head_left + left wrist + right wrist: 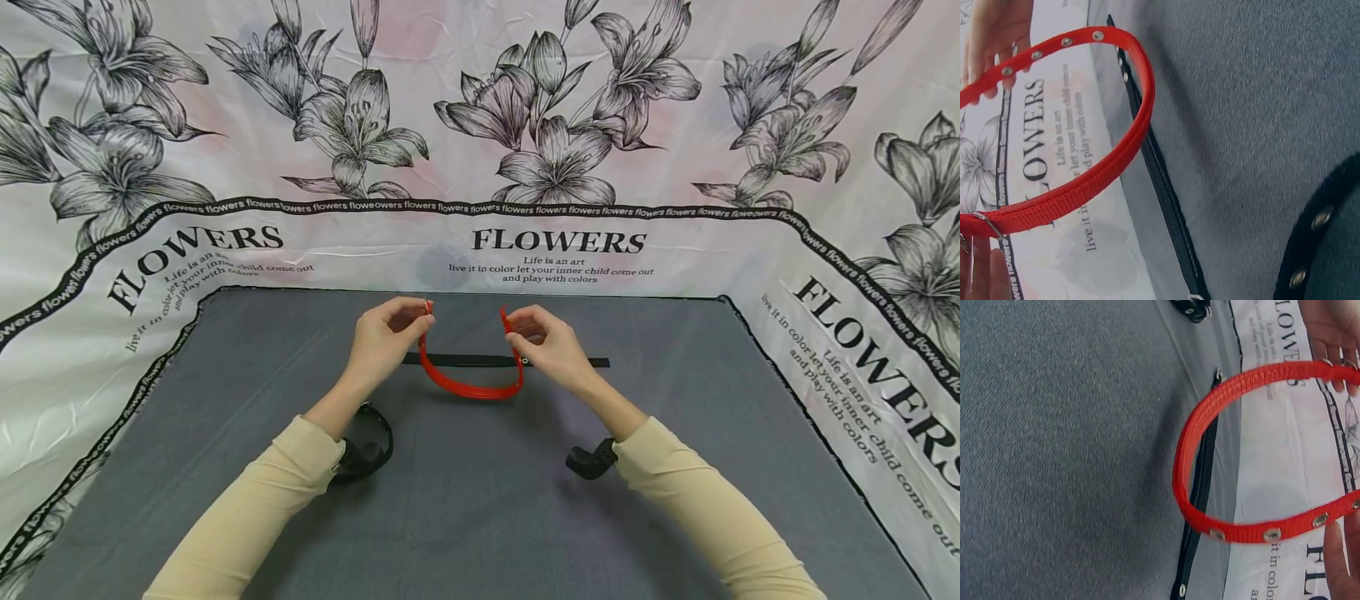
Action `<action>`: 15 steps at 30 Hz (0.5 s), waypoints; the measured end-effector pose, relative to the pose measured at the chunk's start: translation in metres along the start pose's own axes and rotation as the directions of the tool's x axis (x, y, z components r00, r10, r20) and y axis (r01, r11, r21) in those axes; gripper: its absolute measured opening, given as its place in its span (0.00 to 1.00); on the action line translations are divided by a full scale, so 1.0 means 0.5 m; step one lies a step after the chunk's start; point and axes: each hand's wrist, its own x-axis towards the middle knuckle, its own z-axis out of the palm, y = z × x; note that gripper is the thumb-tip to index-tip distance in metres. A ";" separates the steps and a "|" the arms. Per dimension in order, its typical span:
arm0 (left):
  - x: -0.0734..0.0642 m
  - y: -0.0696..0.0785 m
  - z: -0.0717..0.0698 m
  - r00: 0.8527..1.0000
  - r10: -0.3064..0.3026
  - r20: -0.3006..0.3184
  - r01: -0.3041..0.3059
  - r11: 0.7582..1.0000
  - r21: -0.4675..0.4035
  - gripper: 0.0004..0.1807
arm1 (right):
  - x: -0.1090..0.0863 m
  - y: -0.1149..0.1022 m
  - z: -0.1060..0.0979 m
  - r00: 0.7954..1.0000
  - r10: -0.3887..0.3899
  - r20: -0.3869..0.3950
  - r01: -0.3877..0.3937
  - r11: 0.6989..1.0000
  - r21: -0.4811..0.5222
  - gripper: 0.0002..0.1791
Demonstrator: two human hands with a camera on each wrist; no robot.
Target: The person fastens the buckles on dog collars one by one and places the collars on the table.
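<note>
A red collar (468, 390) with a row of metal eyelets hangs in a U between both hands, above the grey cloth. My left hand (387, 333) pinches its buckle end; in the left wrist view the metal buckle (988, 225) shows at the lower left. My right hand (551, 343) pinches the opposite end, the one with eyelets (1272, 535), between thumb and fingers. Behind the red loop, a straight black collar (472, 361) lies flat across the cloth, its buckle end towards the left.
Another black collar (389, 435) lies curled near the left wrist. Dark wrist cameras (592, 460) sit below the cuffs. The grey cloth (480, 500) spreads under the arms, and a white flower-printed sheet (390, 242) rises behind and along both sides.
</note>
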 end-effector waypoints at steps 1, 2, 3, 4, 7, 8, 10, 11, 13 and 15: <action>0.000 0.001 0.003 1.000 -0.002 0.005 0.002 1.000 -0.006 0.13 | 0.000 -0.004 0.003 1.000 0.003 0.007 -0.004 1.000 0.008 0.12; 0.000 0.001 0.007 1.000 -0.002 0.010 0.003 1.000 -0.014 0.13 | -0.001 -0.009 0.005 1.000 0.004 0.016 -0.004 1.000 0.015 0.12; -0.001 0.002 0.010 1.000 -0.004 0.016 0.004 1.000 -0.018 0.13 | -0.002 -0.018 0.006 1.000 0.006 0.026 -0.007 1.000 0.025 0.12; -0.001 0.002 0.013 1.000 -0.004 0.022 0.004 1.000 -0.021 0.13 | -0.004 -0.028 0.007 0.999 0.007 0.035 -0.008 1.000 0.027 0.12; -0.003 0.003 0.021 0.999 -0.012 0.036 0.013 0.999 -0.029 0.14 | -0.010 -0.061 0.010 0.998 0.009 0.057 -0.010 1.000 0.026 0.11; -0.004 0.003 0.023 0.999 -0.016 0.042 0.017 0.999 -0.030 0.14 | -0.012 -0.071 0.010 0.998 0.011 0.063 -0.012 1.000 0.015 0.11; -0.005 0.003 0.028 0.998 -0.023 0.055 0.024 0.999 -0.023 0.14 | -0.015 -0.083 0.013 0.997 0.017 0.072 -0.016 1.000 -0.013 0.11; -0.006 0.003 0.030 0.998 -0.025 0.062 0.026 0.999 -0.019 0.13 | -0.016 -0.085 0.015 0.997 0.017 0.076 -0.015 1.000 -0.025 0.11; -0.008 0.003 0.034 0.997 -0.025 0.077 0.025 1.000 -0.006 0.13 | -0.014 -0.077 0.021 0.996 0.018 0.084 -0.015 0.999 -0.039 0.11; -0.010 0.003 0.037 0.996 -0.024 0.091 0.025 1.000 -0.003 0.12 | -0.008 -0.057 0.029 0.996 0.006 0.089 -0.002 0.999 -0.040 0.11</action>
